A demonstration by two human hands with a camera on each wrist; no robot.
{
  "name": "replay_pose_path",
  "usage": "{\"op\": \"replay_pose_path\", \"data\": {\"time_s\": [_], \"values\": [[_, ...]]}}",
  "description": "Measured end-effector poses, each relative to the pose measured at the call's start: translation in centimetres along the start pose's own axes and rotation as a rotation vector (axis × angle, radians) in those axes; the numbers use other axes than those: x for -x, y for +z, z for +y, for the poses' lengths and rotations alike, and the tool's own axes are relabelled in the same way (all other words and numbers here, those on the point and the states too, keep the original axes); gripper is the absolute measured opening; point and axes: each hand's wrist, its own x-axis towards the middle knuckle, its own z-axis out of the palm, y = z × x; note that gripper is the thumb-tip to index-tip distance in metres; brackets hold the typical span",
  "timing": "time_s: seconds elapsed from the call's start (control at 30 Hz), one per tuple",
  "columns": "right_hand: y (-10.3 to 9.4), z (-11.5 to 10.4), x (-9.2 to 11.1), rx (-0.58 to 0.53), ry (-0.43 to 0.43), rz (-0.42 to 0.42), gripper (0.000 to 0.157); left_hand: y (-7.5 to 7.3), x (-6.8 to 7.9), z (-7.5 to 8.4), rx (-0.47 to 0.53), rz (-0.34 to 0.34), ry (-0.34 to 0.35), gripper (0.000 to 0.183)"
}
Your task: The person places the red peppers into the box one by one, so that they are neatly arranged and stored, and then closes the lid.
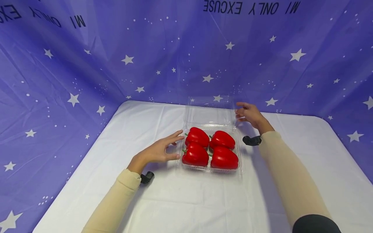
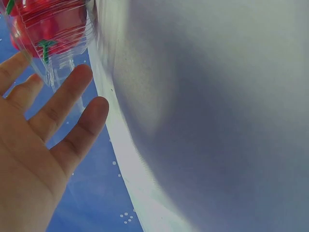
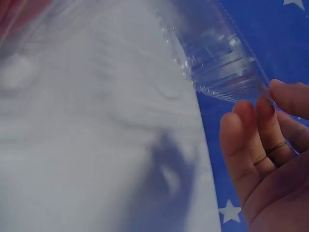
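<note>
A clear plastic clamshell box [image 1: 241, 171] lies open on the table with red bell peppers [image 1: 224, 158] in its base. Its transparent lid [image 1: 209, 115] stands tilted back behind the base. My left hand [image 1: 157, 149] is at the left side of the box, fingers spread and pointing at it; in the left wrist view nothing lies in its grasp. At the lid's right edge is my right hand [image 1: 251, 115]. Up close in the right wrist view, its fingertips [image 3: 265, 108] meet a corner of the lid, the fingers loosely bent.
White cloth covers the table [image 1: 186, 200]. A purple-blue curtain [image 1: 175, 48] with white stars and upside-down lettering hangs at the back and sides. Black cameras [image 1: 148, 177] sit on both wrists.
</note>
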Motion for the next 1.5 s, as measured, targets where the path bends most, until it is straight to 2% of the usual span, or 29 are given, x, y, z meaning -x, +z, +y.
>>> {"op": "replay_pose_path", "data": {"time_s": [0.13,0.3,0.4,0.53,0.73,1.1,1.5], "values": [[-0.4,-0.6,0.2,-0.093,-0.067,0.042,0.056,0.0,-0.1,0.0,0.001,0.002,-0.009,0.076],[-1.0,-1.6,0.7,-0.261,-0.172,0.064,0.031,0.0,-0.1,0.0,0.014,-0.002,-0.004,0.076],[-1.1,-2.3,1.2,-0.320,-0.215,0.063,0.027,0.0,-0.1,-0.1,0.012,-0.005,-0.004,0.076],[-1.2,-2.8,1.4,-0.318,-0.231,0.073,0.033,0.0,-0.1,-0.2,0.007,0.004,-0.005,0.076],[-1.1,-2.8,1.6,-0.324,-0.210,0.081,0.045,0.0,0.0,-0.2,0.018,-0.001,0.016,0.075],[-1.1,-2.6,1.8,-0.367,-0.237,0.037,0.029,0.0,-0.1,-0.2,0.012,0.007,0.014,0.076],[-0.9,-2.4,1.7,-0.405,-0.267,0.036,0.033,-0.2,0.1,0.1,-0.009,0.011,0.008,0.075]]}}
